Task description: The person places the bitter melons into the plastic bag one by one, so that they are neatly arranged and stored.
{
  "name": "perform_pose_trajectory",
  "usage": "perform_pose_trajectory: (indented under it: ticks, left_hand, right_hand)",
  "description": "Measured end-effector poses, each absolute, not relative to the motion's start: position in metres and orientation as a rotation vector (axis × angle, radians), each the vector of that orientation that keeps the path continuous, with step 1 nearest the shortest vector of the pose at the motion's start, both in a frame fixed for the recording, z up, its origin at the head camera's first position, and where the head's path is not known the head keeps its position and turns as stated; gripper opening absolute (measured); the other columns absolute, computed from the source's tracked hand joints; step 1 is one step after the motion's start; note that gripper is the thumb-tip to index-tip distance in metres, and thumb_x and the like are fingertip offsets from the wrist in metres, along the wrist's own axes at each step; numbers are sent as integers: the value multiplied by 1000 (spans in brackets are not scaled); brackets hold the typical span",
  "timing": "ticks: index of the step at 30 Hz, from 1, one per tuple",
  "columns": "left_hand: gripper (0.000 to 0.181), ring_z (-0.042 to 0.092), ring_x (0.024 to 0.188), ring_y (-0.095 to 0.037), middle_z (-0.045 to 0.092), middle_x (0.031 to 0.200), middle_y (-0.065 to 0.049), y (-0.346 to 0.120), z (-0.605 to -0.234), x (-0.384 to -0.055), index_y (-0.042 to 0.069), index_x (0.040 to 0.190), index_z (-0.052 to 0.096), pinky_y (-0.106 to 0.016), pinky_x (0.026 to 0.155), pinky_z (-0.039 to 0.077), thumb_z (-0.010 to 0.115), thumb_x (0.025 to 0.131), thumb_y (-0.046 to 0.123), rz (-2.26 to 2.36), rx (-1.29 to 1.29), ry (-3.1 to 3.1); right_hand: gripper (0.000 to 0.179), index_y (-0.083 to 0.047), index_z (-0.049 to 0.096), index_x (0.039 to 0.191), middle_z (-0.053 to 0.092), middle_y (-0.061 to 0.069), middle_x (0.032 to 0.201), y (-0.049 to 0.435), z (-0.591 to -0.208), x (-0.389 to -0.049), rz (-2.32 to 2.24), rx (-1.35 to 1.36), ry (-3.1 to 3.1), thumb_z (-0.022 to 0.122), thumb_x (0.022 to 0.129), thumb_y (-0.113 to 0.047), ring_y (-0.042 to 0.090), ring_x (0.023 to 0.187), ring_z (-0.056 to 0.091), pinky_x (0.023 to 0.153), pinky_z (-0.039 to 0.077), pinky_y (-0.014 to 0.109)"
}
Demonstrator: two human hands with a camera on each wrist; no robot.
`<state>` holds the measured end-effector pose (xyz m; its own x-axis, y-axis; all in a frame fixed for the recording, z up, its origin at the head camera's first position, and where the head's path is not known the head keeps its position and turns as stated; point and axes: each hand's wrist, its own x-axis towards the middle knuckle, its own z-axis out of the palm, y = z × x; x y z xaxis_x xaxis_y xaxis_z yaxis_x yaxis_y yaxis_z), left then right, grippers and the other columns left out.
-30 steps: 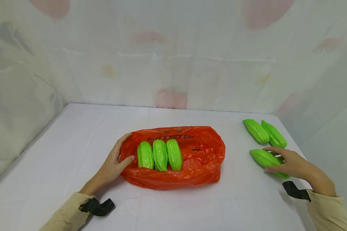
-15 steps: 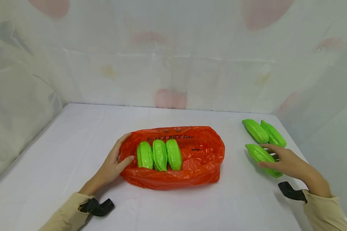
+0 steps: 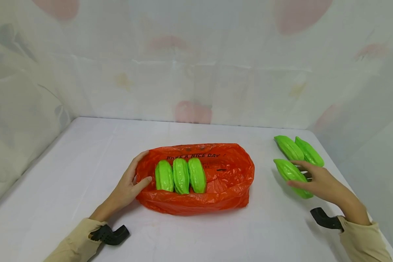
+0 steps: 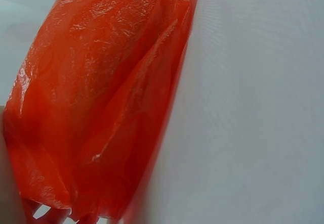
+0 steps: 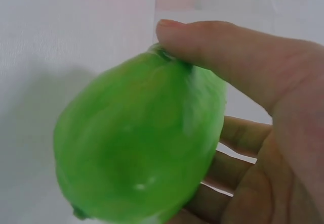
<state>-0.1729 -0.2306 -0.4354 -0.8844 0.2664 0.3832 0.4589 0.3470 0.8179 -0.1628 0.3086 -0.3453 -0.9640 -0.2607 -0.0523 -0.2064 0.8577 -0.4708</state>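
Observation:
My left hand holds the left end of an open red plastic bag, thumb at the mouth and fingers round the far side. Inside the bag, three bright green bitter melons lie side by side toward its left. In the left wrist view the bag's crinkled wall hides most of the fingers. At the right, my right hand grips another ridged bitter melon between thumb and fingers, its shadow falling on the table. The right wrist view shows this melon's rounded end close up.
Two more bitter melons lie together at the table's back right, just beyond the right hand. White cloth covers the table. A pale patterned curtain stands behind it and along both sides. Each wrist carries a black mount.
My right hand has moved left and slightly away from me, bringing the gripped bitter melon off its earlier spot. The left hand and the bag have stayed in place.

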Motion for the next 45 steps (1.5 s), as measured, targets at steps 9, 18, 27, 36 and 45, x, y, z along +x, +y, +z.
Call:
perform_pose_trajectory:
  ticks: [9, 18, 27, 36, 45]
  left_hand:
    - [75, 43, 135, -14, 38, 154, -12, -231, -435, -172, 18, 157, 25, -7, 104, 34, 60, 93, -1, -1566, -663, -2420]
    - [75, 43, 135, -14, 38, 154, -11, -232, -436, -173, 20, 157, 25, -7, 105, 33, 60, 93, 0, -1568, -668, -2421]
    - [74, 42, 135, -14, 37, 155, -11, -232, -436, -172, 19, 157, 25, -8, 104, 34, 60, 93, 0, -1570, -675, -2423]
    - [74, 43, 135, -17, 38, 155, -12, -231, -434, -173, 16, 157, 25, -8, 104, 34, 60, 94, 1, -1587, -677, -2417]
    - [74, 42, 136, -22, 37, 155, -10, -231, -434, -173, 19, 157, 24, -8, 104, 34, 60, 94, 2, -1589, -671, -2431]
  right_hand:
    - [77, 4, 41, 145, 60, 31, 124, 297, -344, -162, -757, -355, 2951, 76, 87, -34, 44, 105, 65, 74, 55, 34]
    - [79, 6, 39, 145, 58, 33, 128, 286, -343, -161, -825, -317, 2952, 76, 87, -34, 47, 108, 63, 77, 58, 41]
    - [79, 3, 39, 147, 58, 34, 129, 275, -341, -158, -839, -331, 2975, 76, 87, -34, 49, 108, 64, 80, 58, 51]
    - [77, -4, 43, 146, 58, 34, 129, 262, -336, -158, -827, -328, 3000, 77, 86, -37, 48, 105, 65, 78, 58, 51]
    - [85, 0, 36, 149, 55, 35, 133, 252, -329, -160, -799, -256, 3025, 75, 87, -41, 52, 111, 61, 79, 58, 53]
